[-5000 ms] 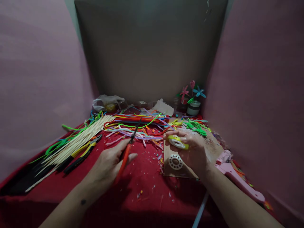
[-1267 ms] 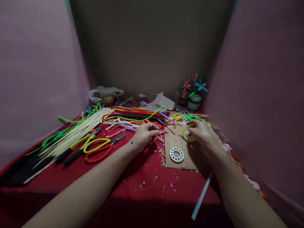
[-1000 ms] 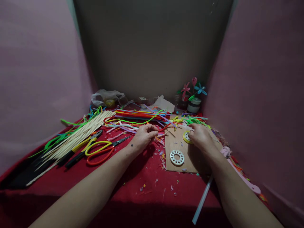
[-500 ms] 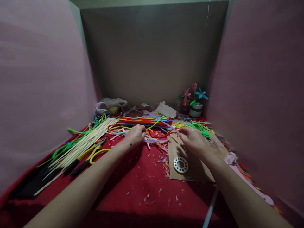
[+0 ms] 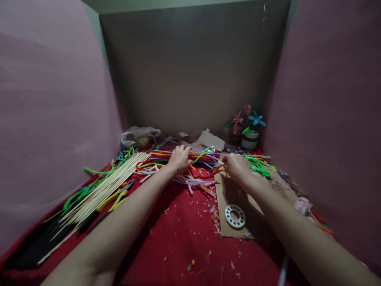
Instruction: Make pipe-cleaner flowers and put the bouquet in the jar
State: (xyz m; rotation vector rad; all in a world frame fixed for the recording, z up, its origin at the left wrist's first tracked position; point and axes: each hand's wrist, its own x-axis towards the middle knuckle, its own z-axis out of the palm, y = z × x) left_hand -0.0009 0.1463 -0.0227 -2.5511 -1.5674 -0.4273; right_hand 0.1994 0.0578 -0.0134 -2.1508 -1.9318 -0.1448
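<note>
A bundle of colourful pipe cleaners [image 5: 205,157], mostly red with some orange, blue and purple, lies across the middle of the red cloth. Over its left part rests my left hand [image 5: 178,159], thumb and fingers apart around the strands. A bright green pipe cleaner [image 5: 201,155] slants up beside its thumb. My right hand [image 5: 238,166] is closed at the right end of the bundle, above a piece of cardboard [image 5: 228,190]. Its fingertips pinch what looks like a purple pipe cleaner [image 5: 214,158]; the grip is partly hidden. A red pipe cleaner [image 5: 212,173] curves below.
Wooden skewers [image 5: 104,190] and yellow-and-black pliers [image 5: 120,196] lie on the left. A white disc with holes [image 5: 235,216] is on the cardboard. Behind stand a jar [image 5: 250,140] near pipe-cleaner flowers [image 5: 256,118], white paper [image 5: 210,140] and a plastic bag [image 5: 139,132]. Fuzz scraps dot the cloth [image 5: 178,238].
My left hand has moved forward and right onto the bundle, its fingers spreading. My right hand has turned slightly, with its fingers still together. The camera view has shifted a little.
</note>
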